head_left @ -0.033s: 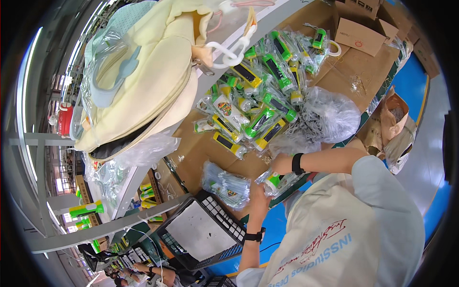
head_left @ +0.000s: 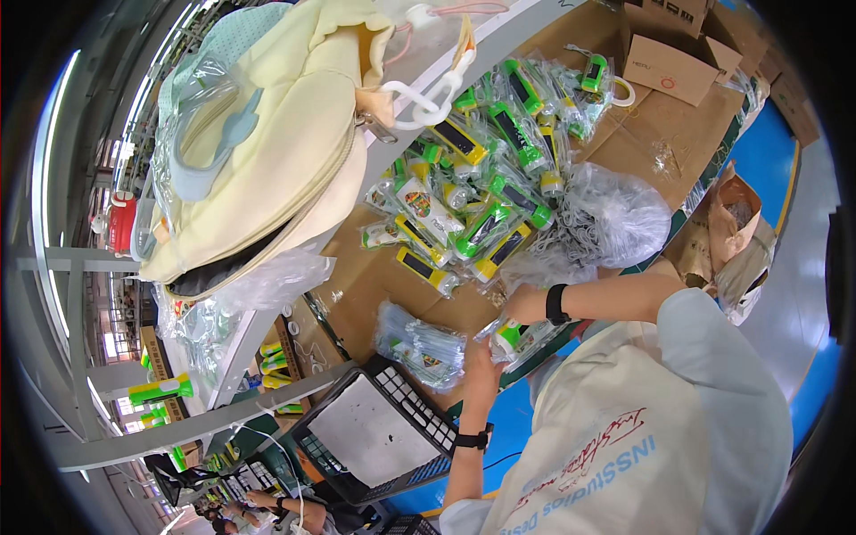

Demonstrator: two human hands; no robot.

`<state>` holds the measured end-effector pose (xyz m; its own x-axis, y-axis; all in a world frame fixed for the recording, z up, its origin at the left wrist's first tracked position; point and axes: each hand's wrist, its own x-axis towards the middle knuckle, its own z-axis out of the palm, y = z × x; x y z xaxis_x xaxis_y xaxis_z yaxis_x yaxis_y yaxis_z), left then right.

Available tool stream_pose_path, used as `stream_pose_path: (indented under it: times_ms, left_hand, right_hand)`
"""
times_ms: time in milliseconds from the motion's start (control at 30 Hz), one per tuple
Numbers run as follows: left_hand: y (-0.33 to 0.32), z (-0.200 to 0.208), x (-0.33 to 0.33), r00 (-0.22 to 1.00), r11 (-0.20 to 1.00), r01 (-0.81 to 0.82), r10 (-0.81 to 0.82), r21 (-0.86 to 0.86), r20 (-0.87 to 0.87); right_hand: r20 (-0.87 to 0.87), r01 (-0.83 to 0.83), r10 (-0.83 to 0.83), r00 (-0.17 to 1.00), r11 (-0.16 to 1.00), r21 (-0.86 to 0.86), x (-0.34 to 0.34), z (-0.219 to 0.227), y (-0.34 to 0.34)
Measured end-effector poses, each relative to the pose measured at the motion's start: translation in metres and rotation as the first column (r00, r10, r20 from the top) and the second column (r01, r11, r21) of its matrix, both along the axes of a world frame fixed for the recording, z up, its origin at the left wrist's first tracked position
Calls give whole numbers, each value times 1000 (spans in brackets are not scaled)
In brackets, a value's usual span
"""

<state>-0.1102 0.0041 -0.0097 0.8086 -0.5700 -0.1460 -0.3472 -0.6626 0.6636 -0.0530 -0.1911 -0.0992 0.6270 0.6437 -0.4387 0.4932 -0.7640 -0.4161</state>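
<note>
Holding a bagged torch (head_left: 522, 337) over the cardboard (head_left: 464, 308) | both your hands closed on it: left (head_left: 481, 370) steadies beneath, right (head_left: 526, 306) pinches top | pile (head_left: 481, 192) within reach

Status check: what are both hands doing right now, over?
Both hands on one clear packet with a green item: left hand underneath, right hand on top. Stack of clear bags beside it on cardboard tabletop. Nothing blocking.
</note>
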Motion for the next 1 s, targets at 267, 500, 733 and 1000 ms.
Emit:
stream_pose_path:
  times_ms: [267, 500, 733, 1000]
  left_hand:
    - [-22, -5, 15, 976, 971, 94, -134, 218, 173]
    - [-11, -55, 17, 966, 998, 1, -19, 68, 257]
    - [-11, -117, -14, 617, 600, -786, 747, -148, -248]
    - [-13, -96, -15, 688, 631, -719, 704, -291, -176]
  right_hand:
    - [-12, 85, -84, 996, 991, 102, -1, 50, -49]
    - [260, 451, -501, 825, 862, 230, 15, 55, -107]
    - [302, 403, -413, 859, 910, 96, 18, -24, -138]
    - [146, 507, -633, 760, 719, 476, 27, 61, -115]
